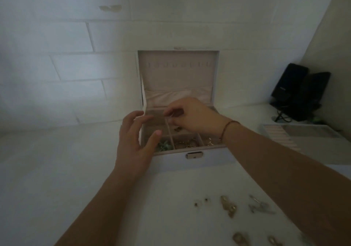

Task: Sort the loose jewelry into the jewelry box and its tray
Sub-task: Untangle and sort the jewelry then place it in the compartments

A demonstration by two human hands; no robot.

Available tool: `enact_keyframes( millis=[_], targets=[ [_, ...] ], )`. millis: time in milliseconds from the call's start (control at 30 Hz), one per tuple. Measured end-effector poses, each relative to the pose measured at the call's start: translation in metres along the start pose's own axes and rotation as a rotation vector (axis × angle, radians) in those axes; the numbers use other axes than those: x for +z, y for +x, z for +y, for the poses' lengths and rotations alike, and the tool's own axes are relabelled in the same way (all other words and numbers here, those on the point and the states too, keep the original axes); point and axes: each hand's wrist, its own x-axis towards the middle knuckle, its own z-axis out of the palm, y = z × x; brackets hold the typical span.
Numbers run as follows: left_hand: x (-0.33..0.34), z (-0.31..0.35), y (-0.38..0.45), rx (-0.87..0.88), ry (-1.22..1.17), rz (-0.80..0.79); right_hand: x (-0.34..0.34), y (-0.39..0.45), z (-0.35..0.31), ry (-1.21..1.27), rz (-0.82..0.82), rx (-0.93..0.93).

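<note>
A white jewelry box (pixel 209 155) stands open on the table, lid upright against the wall, with a metal clasp at its front. Its compartments hold a green piece (pixel 164 144), gold pieces (pixel 190 143) and a dark small piece (pixel 177 129). My right hand (pixel 191 115) hovers over the back compartments, fingertips pinched on something thin and pale that I cannot make out. My left hand (pixel 136 139) is over the box's left edge, fingers spread, holding nothing. Loose jewelry lies on the near table: small studs (pixel 201 202), a gold chain piece (pixel 228 206), silver pieces (pixel 260 206), gold earrings (pixel 241 239).
The box's removable tray (pixel 296 133) with ring rolls sits to the right on the table. Black devices (pixel 300 92) with cables stand in the right corner. A white tiled wall (pixel 76 65) rises directly behind the box.
</note>
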Motion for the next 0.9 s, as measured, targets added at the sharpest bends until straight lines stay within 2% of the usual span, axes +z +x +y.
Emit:
enact_keyframes(
  millis=[200,267,367,433,500,667,900],
  targets=[
    [0.001,0.037,-0.013,0.502,0.388,-0.02,-0.071,-0.111,0.032,-0.076,0.243,0.037],
    [0.013,0.055,-0.023,0.656,0.442,-0.047,-0.095,-0.162,0.046,-0.081,0.315,0.107],
    [0.041,0.081,-0.038,0.847,0.479,-0.184,-0.12,-0.232,0.07,-0.047,0.5,0.292],
    [0.063,0.096,-0.043,0.877,0.492,-0.298,-0.127,-0.266,0.088,-0.081,0.631,0.402],
    [0.086,0.11,-0.046,0.866,0.51,-0.394,-0.124,-0.286,0.104,-0.1,0.684,0.476],
    [0.142,0.147,-0.049,0.794,0.547,-0.558,-0.111,-0.304,0.128,-0.17,0.636,0.504],
    [0.206,0.177,-0.038,0.664,0.538,-0.704,-0.117,-0.32,0.161,-0.289,0.536,0.553]
  ],
)
